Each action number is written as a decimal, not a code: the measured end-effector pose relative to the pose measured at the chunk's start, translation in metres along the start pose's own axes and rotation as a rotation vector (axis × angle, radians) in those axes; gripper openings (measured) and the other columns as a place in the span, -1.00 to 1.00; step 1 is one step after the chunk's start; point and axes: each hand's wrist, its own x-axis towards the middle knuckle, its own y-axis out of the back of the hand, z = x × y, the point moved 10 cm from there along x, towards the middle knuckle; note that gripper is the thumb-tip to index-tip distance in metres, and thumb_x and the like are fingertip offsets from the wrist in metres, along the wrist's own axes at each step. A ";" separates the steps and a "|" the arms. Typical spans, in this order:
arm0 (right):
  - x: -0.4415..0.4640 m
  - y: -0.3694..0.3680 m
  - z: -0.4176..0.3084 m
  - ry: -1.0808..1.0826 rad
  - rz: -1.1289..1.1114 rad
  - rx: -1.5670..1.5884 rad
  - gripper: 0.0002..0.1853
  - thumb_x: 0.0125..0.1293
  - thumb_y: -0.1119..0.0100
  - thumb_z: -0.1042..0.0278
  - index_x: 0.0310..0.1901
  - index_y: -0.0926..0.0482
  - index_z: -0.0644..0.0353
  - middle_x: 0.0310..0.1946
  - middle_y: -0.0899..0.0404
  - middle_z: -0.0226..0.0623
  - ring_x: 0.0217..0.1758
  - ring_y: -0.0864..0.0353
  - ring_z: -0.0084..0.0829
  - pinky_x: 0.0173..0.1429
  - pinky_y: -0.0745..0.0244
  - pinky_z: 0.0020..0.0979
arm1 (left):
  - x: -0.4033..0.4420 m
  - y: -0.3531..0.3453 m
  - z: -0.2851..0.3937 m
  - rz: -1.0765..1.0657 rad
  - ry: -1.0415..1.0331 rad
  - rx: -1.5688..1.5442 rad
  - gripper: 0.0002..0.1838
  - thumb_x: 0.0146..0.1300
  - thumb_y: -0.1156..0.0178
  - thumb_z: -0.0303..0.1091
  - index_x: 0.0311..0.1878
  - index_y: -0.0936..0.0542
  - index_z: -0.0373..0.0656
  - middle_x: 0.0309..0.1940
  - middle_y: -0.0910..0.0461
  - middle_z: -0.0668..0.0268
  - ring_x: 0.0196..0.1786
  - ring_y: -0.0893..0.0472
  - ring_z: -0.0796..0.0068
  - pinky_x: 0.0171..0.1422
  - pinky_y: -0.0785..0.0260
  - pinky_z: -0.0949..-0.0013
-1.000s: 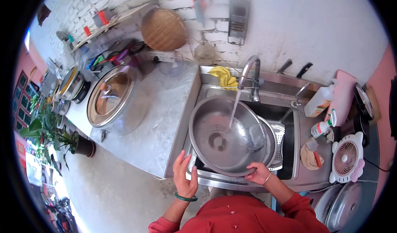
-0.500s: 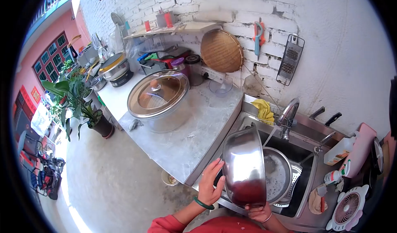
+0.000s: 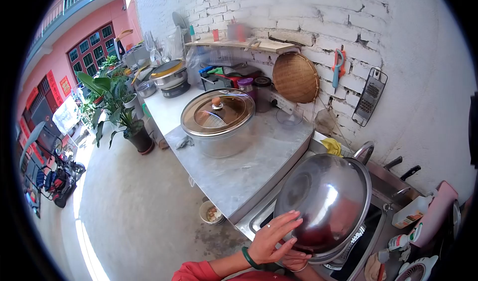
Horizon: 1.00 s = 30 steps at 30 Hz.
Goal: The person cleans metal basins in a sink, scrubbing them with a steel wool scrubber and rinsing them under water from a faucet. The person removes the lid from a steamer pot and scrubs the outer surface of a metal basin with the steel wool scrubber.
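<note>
A large shiny metal basin [image 3: 323,201] is tilted over the sink [image 3: 381,231], its rounded outside facing me. My right hand [image 3: 296,259] is closed at its lower edge, partly hidden behind my left hand. My left hand [image 3: 275,237], with a ring and a green bangle, has its fingers stretched out against the basin's outer side. Beneath the basin a perforated metal piece [image 3: 354,242] shows in the sink. The faucet [image 3: 366,149] is mostly covered by the basin, as is a yellow cloth [image 3: 332,146] behind it.
Left of the sink, a counter [image 3: 219,181] carries a large pot with a glass lid [image 3: 219,112]. Knives [image 3: 411,172], a white bottle [image 3: 404,239] and a pink board [image 3: 437,213] stand right of the sink. A grater [image 3: 369,96] hangs on the wall. A small bucket [image 3: 211,212] sits on the floor.
The basin has been tipped over so its underside faces up toward me, covering the pan in the sink and the faucet. My left hand has moved onto its side. The view has turned left.
</note>
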 end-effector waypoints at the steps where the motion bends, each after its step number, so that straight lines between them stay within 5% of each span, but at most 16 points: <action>1: 0.002 -0.002 0.003 -0.011 -0.012 0.000 -0.58 0.38 0.21 0.30 0.15 -0.05 0.36 -0.63 -0.44 -0.11 -0.79 -0.46 -0.58 -0.76 -0.35 -0.70 | -0.002 0.001 0.000 0.007 0.001 0.006 -0.54 0.07 -0.15 -0.49 0.12 -0.44 -0.22 0.17 -0.37 0.10 0.24 -0.35 0.15 0.21 -0.28 0.23; 7: -0.005 -0.022 0.027 -0.090 -0.047 -0.020 -0.43 0.40 0.25 0.29 0.30 0.18 0.32 -0.65 -0.46 -0.11 -0.79 -0.47 -0.54 -0.74 -0.35 -0.70 | -0.045 0.017 -0.053 0.265 0.192 0.214 -0.54 0.15 -0.13 -0.42 0.16 -0.38 -0.25 0.17 -0.37 0.12 0.21 -0.37 0.23 0.21 -0.26 0.30; 9: -0.003 -0.032 0.037 -0.134 -0.057 -0.031 -0.38 0.40 0.26 0.29 0.35 0.25 0.31 -0.66 -0.46 -0.11 -0.79 -0.47 -0.53 -0.73 -0.35 -0.69 | -0.109 -0.001 -0.152 0.470 0.759 -0.212 -0.59 0.27 -0.02 -0.32 0.16 -0.37 -0.25 0.16 -0.37 0.13 0.18 -0.38 0.31 0.20 -0.25 0.32; 11: 0.004 -0.041 0.050 -0.230 -0.081 -0.041 -0.39 0.41 0.29 0.30 0.36 0.27 0.26 -0.63 -0.46 -0.07 -0.79 -0.48 -0.50 -0.72 -0.35 -0.69 | -0.152 -0.052 -0.204 0.453 1.223 -0.721 -0.54 0.32 0.07 -0.14 0.17 -0.35 -0.23 0.02 -0.46 0.13 0.10 -0.45 0.28 0.19 -0.27 0.24; 15: 0.007 -0.055 0.092 -0.492 -0.151 0.071 -0.40 0.42 0.32 0.30 0.38 0.29 0.11 -0.55 -0.45 0.07 -0.80 -0.46 -0.47 -0.73 -0.32 -0.69 | -0.154 -0.112 -0.217 0.358 1.217 -1.252 -0.59 0.34 0.09 -0.12 0.07 -0.42 -0.23 -0.10 -0.54 0.21 0.00 -0.50 0.35 0.09 -0.35 0.29; 16: 0.009 -0.070 0.113 -0.607 -0.132 0.134 -0.44 0.42 0.30 0.18 0.38 0.11 0.09 -0.31 -0.48 0.09 -0.50 -0.60 -0.35 -0.41 -0.53 -0.52 | -0.160 -0.138 -0.240 0.338 1.168 -1.509 -0.62 0.33 0.08 -0.16 0.06 -0.43 -0.24 -0.08 -0.53 0.20 -0.02 -0.52 0.36 0.06 -0.37 0.30; 17: 0.007 -0.074 0.120 -0.631 -0.144 0.154 -0.45 0.41 0.30 0.17 0.37 0.09 0.09 -0.30 -0.48 0.08 -0.47 -0.60 -0.34 -0.38 -0.52 -0.51 | -0.163 -0.158 -0.253 0.314 1.104 -1.766 -0.64 0.33 0.06 -0.20 0.05 -0.44 -0.24 -0.06 -0.52 0.20 -0.04 -0.53 0.36 0.03 -0.40 0.31; 20: 0.002 -0.071 0.123 -0.595 -0.131 0.156 -0.46 0.41 0.30 0.15 0.36 0.04 0.09 -0.25 -0.48 0.05 -0.38 -0.58 -0.33 -0.29 -0.50 -0.47 | -0.178 -0.180 -0.261 0.093 1.066 -1.726 -0.68 0.31 0.06 -0.26 0.02 -0.46 -0.24 -0.08 -0.53 0.20 -0.06 -0.54 0.37 0.01 -0.42 0.33; 23: -0.001 -0.062 0.105 -0.454 -0.097 0.082 -0.48 0.41 0.30 0.12 0.34 0.00 0.09 -0.20 -0.47 0.01 -0.30 -0.57 -0.31 -0.19 -0.48 -0.43 | -0.168 -0.187 -0.244 -0.095 0.991 -1.676 -0.70 0.30 0.05 -0.29 0.00 -0.47 -0.24 -0.10 -0.54 0.20 -0.07 -0.55 0.37 -0.01 -0.42 0.35; 26: -0.017 -0.048 0.057 -0.128 0.013 -0.133 -0.48 0.41 0.30 0.09 0.33 -0.05 0.09 -0.15 -0.47 -0.02 -0.21 -0.55 -0.30 -0.10 -0.45 -0.38 | -0.128 -0.174 -0.241 0.021 0.928 -1.625 -0.70 0.30 0.04 -0.29 -0.01 -0.48 -0.24 -0.12 -0.55 0.22 -0.09 -0.55 0.38 -0.01 -0.42 0.35; 30: -0.085 -0.077 -0.056 0.805 0.347 -0.684 -0.49 0.40 0.30 0.06 0.31 -0.11 0.09 -0.08 -0.47 -0.06 -0.09 -0.53 -0.28 0.03 -0.42 -0.33 | -0.077 -0.125 -0.237 0.295 0.825 -1.448 -0.71 0.29 0.04 -0.29 -0.02 -0.49 -0.23 -0.14 -0.56 0.23 -0.10 -0.55 0.39 -0.02 -0.41 0.36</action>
